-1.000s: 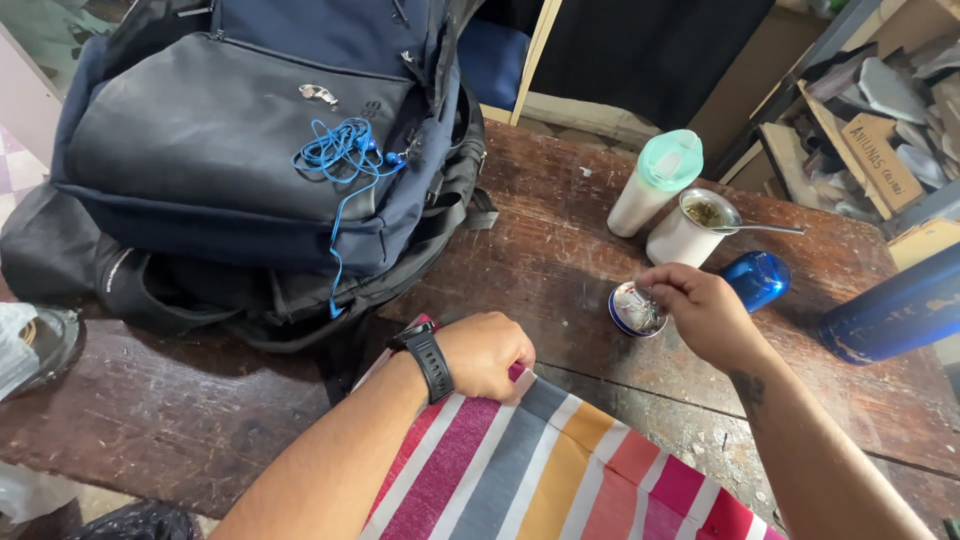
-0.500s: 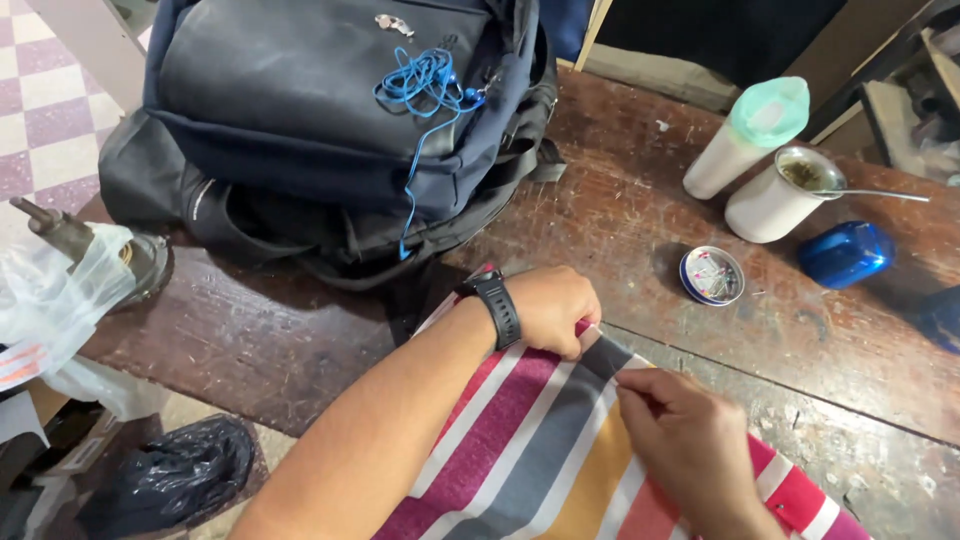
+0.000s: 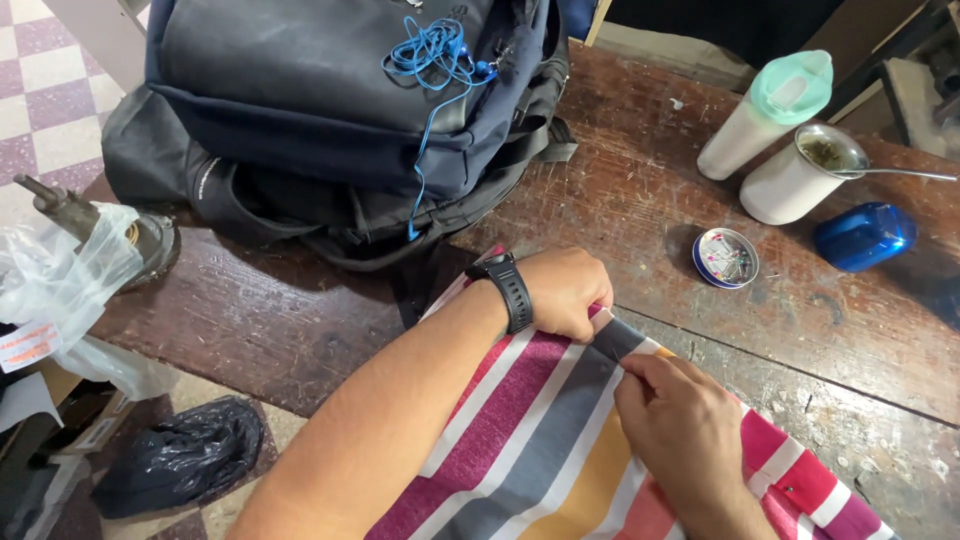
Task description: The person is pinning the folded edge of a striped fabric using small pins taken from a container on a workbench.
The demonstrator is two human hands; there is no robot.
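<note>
The striped cloth [image 3: 560, 450], banded in magenta, white, grey, orange and pink, lies at the near edge of the worn wooden counter [image 3: 640, 200], and both hands work along its far folded hem. The right hand [image 3: 685, 430] rests on the cloth near the grey band, its fingers [image 3: 640, 375] pinched together on the hem edge; whether they hold a pin there is too small to tell. Just left of it, the left hand [image 3: 565, 292], with a black watch [image 3: 508, 290] on the wrist, is clenched down on the same hem, fingers curled over the fold and gripping it. Left of the cloth, below the counter's edge, a black plastic bag [image 3: 180, 465] sits on the checkered floor [image 3: 40, 90], and a clear plastic bag [image 3: 70, 270] hangs over a rusty metal fitting [image 3: 70, 210] at the counter's corner. Beyond the cloth to the right, apart from the hands, lies a small round tin of coloured pins [image 3: 727, 257], and just right of it a blue lid [image 3: 862, 236]. Farther from the cloth stand a white cup [image 3: 790, 180] with a spoon [image 3: 900, 174] in it and, beside it, a white bottle with a mint-green cap [image 3: 765, 115]. Directly behind the cloth a dark navy backpack [image 3: 330, 110] fills the far left of the counter, with tangled blue earphones [image 3: 435, 60] draped over it.
</note>
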